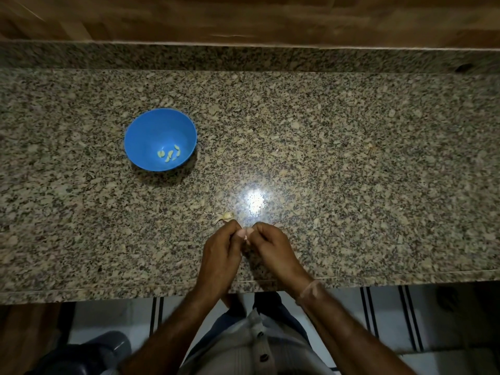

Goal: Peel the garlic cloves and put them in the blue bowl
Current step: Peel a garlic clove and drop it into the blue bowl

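Near the counter's (pixel 351 163) front edge, your left hand (pixel 221 255) and right hand (pixel 273 253) pinch one garlic clove (pixel 246 236), likely light and slippery; grip its tips

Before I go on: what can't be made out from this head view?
1. Head view: the clove in the grip of the left hand and right hand is mostly hidden by them; remaining peel unknown.
2. Head view: the pale scrap on the counter is too small to tell peel from clove.
3. Head view: the pieces in the blue bowl are too small to count.
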